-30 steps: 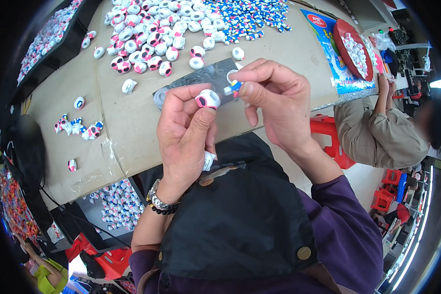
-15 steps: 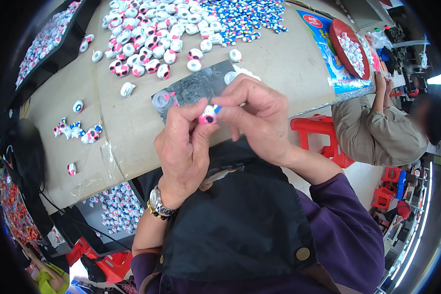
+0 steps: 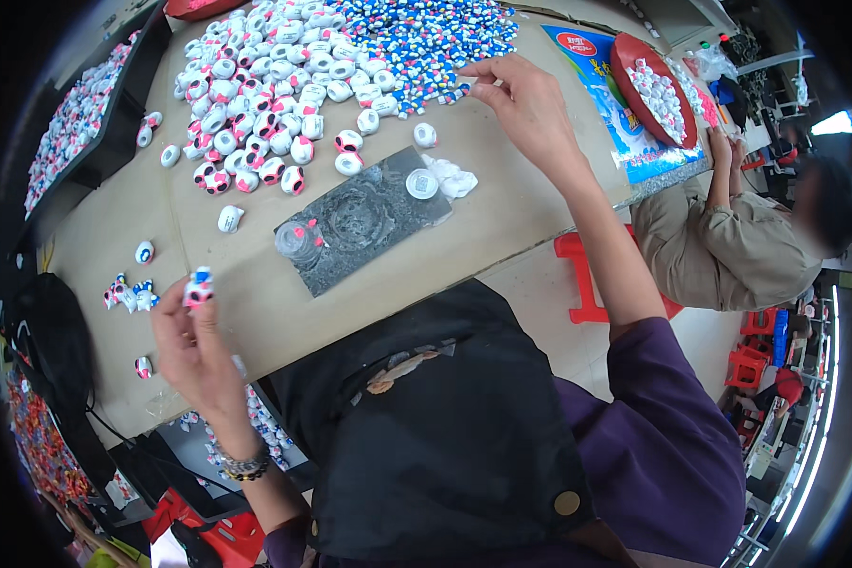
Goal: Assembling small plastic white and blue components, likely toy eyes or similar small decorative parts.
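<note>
My left hand (image 3: 197, 352) is at the left part of the table, thumb and fingers closed around a small white, pink and blue toy figure (image 3: 199, 288). Close beside it stand similar finished-looking figures (image 3: 123, 293), partly covered by my fingers. My right hand (image 3: 528, 109) reaches to the near right edge of a heap of small blue, white and pink pieces (image 3: 426, 47). Its thumb and forefinger are apart, and no piece shows clearly between them. A larger heap of white rounded toy heads with pink and black parts (image 3: 256, 114) lies to the left of the blue pieces.
A dark stone slab (image 3: 360, 213) holds a small clear dish (image 3: 296, 240), pink bits and a round white lid (image 3: 422, 184); crumpled white tissue (image 3: 452, 177) touches it. A black bin (image 3: 95, 147) of pieces stands left. Right are a red tray (image 3: 625, 62), red stool (image 3: 582, 284) and seated person (image 3: 729, 222).
My hands have parted. The left has carried the figure left to the small group; the right has moved up to the blue pieces. The view has shifted slightly, and the slab is uncovered.
</note>
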Tool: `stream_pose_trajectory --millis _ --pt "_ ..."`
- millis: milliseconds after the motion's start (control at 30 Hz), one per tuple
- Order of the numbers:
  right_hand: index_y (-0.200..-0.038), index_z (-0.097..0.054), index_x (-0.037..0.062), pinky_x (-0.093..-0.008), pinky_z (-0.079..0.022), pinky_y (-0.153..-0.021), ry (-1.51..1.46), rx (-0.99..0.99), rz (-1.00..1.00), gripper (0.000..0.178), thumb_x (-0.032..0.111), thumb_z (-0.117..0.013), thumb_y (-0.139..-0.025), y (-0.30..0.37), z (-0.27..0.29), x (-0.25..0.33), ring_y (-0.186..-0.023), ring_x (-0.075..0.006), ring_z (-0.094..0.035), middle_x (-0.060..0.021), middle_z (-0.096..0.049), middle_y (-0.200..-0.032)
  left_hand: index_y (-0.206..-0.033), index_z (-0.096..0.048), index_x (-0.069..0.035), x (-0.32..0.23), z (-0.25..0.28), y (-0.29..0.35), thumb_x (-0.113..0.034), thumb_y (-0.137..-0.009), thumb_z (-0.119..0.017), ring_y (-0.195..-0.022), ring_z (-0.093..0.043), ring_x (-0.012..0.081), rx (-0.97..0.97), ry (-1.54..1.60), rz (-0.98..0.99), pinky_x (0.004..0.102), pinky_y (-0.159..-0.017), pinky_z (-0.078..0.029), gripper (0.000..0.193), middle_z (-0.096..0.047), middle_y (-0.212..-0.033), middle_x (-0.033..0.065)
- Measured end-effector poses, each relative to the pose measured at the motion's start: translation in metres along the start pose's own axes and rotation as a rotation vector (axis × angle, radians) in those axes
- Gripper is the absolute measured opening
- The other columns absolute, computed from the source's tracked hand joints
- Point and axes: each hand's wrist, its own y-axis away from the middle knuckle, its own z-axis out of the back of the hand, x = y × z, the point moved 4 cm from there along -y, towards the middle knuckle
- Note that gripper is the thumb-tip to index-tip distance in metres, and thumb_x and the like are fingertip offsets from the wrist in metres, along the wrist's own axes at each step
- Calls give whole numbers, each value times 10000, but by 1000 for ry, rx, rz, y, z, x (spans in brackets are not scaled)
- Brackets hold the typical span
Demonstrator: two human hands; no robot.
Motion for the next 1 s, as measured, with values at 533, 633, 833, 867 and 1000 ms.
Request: stream_pose_trajectory --millis 533,633,833,867,1000 --pt "-842 -639 4 -233 -467 -597 -581 79 -329 34 31 -658 -833 18 -5 -22 -626 -93 -552 -17 -607 -801 -1151 -545 60 10 32 -12 -200 -983 -515 -583 -438 86 -267 781 214 205 -444 -360 311 -598 -868 84" --pt "-887 -659 -8 -223 -481 -612 -650 150 -191 67 -28 -605 -852 28 -1 16 -703 -95 -572 -9 -597 -828 -1155 -532 69 -17 -6 13 -254 -979 -506 -717 -473 139 338 1828 786 214 -437 -372 368 -577 -1005 152" --pt "-899 -687 0 -295 -486 -622 -262 211 307 177 -73 -667 -739 42 -3 71 -765 -203 -626 -89 -623 -806 -1102 -512 59 -51 -46 56 -34 -849 -505 -864 -476 220 449 1690 1112 229 -488 -431 270 -551 -1123 222" --pt "-899 -687 0 -295 -486 -622 -263 212 308 177 -73 -667 -739 42 -6 72 -765 -203 -626 -89 -623 -806 -1112 -505 49 -51 -49 59 -9 -836 -504 -854 -489 219 489 1640 1057 232 -491 -433 282 -554 -1122 212" --pt "-856 -651 9 -329 -499 -641 -116 209 452 170 -77 -668 -710 47 -12 70 -776 -236 -619 -85 -599 -815 -1112 -509 19 -50 -57 57 32 -839 -512 -805 -523 188 580 1516 928 227 -506 -429 274 -568 -1119 164"
